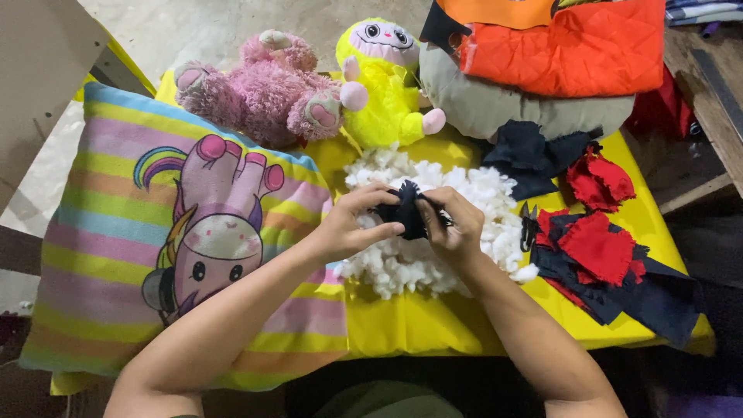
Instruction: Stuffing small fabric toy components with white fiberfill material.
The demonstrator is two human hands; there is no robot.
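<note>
Both hands — left hand (352,224), right hand (457,224) — pinch closed on a small dark fabric piece (406,209); white stuffing pile (433,232) below looks largely unused, red scraps (596,244) untouched.

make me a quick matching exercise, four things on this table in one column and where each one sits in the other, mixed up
Things:
1. fluffy pink plush bear
2. striped pillow with a cartoon unicorn
3. pile of white stuffing
4. red and dark blue fabric scraps

Places:
A. under both hands
B. far right of the yellow cloth
C. left side
D. top, beside the yellow plush toy

Pairs: 1-D, 2-C, 3-A, 4-B
</note>
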